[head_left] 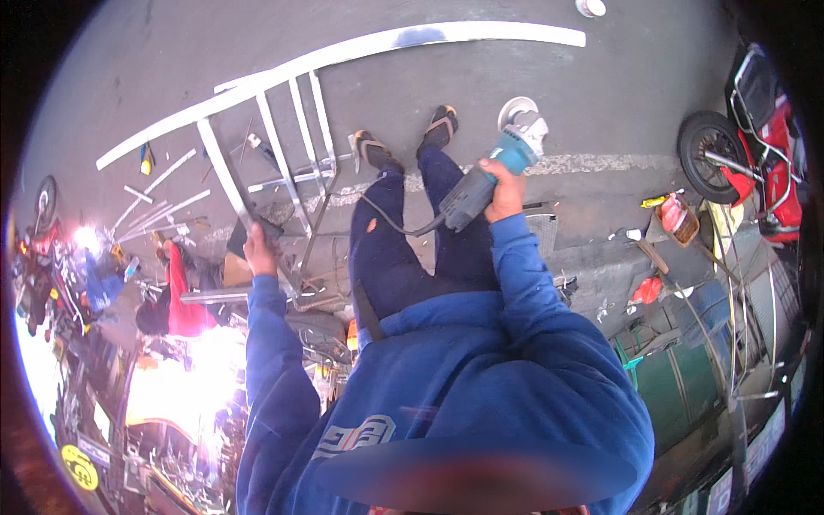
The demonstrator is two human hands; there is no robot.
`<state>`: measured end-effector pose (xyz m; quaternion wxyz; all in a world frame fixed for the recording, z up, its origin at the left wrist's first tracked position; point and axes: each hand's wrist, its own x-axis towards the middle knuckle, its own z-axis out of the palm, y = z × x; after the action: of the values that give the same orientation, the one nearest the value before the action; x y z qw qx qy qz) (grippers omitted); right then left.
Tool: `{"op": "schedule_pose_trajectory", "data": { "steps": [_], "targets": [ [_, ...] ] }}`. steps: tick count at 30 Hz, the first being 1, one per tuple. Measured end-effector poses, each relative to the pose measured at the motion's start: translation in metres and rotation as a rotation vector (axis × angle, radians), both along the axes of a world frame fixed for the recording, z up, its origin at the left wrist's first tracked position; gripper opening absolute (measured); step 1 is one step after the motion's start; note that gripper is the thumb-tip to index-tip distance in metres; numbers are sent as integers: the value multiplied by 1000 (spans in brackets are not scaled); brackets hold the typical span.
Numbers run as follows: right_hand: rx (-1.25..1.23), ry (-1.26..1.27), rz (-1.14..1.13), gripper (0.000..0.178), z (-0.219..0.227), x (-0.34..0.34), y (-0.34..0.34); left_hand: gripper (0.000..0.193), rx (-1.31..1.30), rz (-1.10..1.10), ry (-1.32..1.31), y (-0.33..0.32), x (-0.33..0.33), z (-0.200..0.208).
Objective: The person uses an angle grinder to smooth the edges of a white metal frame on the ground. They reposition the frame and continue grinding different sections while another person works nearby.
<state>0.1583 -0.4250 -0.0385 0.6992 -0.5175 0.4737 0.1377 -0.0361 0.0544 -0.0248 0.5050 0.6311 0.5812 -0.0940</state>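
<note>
My right hand [505, 192] is wrapped round the body of a teal and dark grey angle grinder [476, 193]. The grinder's disc [518, 112] points away from me, and a dark cord trails from its rear end across my legs. With fingers closed, my left hand [260, 251] grips the near end of a silver tube that belongs to a metal frame [343, 55]. That frame lies across the ground ahead, a long, slightly bent-looking rail with several crossbars. The grinder is well apart from the frame.
Loose metal strips [163, 210] and a yellow-handled tool [147, 160] lie at left. A person in a red top [190, 296] crouches near bright light. At right stand a red motorcycle [777, 163], a basket [681, 221] and long rods. My sandalled feet [375, 152] are near the frame.
</note>
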Motion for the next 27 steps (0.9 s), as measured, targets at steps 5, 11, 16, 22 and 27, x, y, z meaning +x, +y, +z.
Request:
{"op": "schedule_pose_trajectory", "data": {
  "steps": [5,11,16,22,27],
  "targets": [
    [71,7,68,32,-1,-4,-21,36,518,-606,176,-6,48,17],
    [-206,0,283,43,47,5,-58,35,674,-1034,281,-1,107,47],
    [-230,47,282,42,102,-12,-96,48,486,-577,210,-20,112,60],
    [-71,37,144,32,157,-51,-118,45,411,-463,204,-30,69,45],
    [-185,16,200,44,197,-63,-116,52,189,-358,68,-24,52,30]
  ]
}}
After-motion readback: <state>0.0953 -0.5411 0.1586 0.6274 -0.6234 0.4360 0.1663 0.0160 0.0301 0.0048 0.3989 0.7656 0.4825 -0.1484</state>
